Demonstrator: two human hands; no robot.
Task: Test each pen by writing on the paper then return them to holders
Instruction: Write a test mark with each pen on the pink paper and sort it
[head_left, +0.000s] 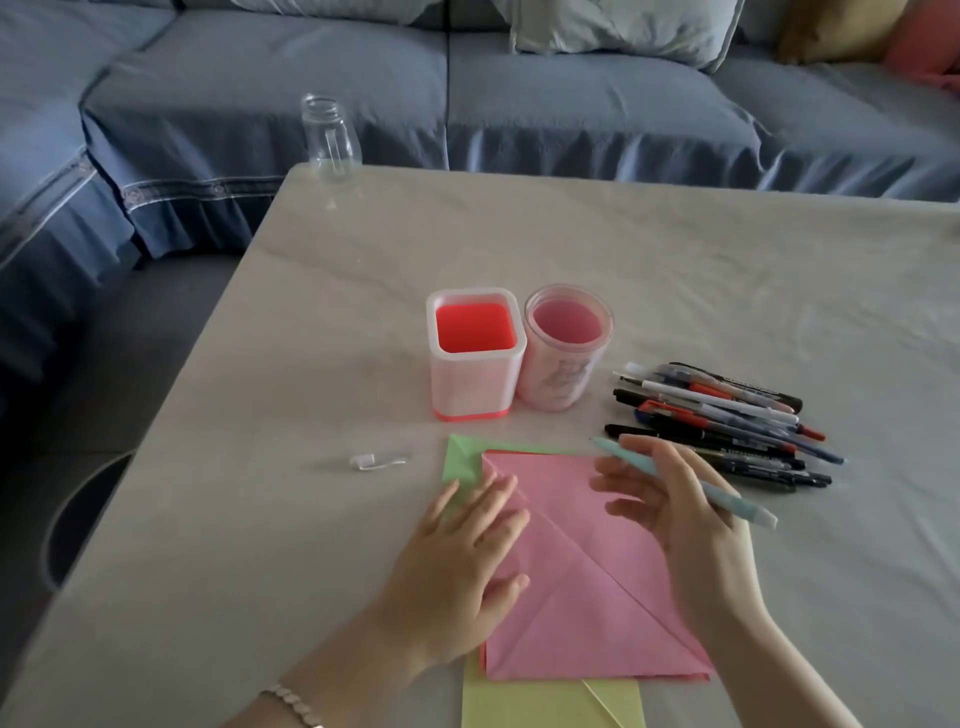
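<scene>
Starting at the far left corner of the desk there's a clear glass jar, nothing to do with the pens as far as I can tell. A bit in from the left edge lies a small white clip-looking thing; can't make out what it is.

Next, the left grip is spread flat, fingers straight, pressing down on the pink paper near the front edge. Good call imo, since that sheet is thin, creased and would skate around on a smooth top. A green sheet and a yellow sheet peek out from under it.

Behind the paper, mid-desk, sit the square holder and the round holder, touching side by side, both with no pens in them.

The right grip is closed around a mint pen, held above the paper's right side with the tip not yet on it. Light, stiff, slick plastic barrel, I'd guess, so pinch low near the tip for writing. It looks to be held mid-barrel at present.

Toward the right edge lies the pile of pens, overlapping. They'll roll, so lift one by its middle.
</scene>
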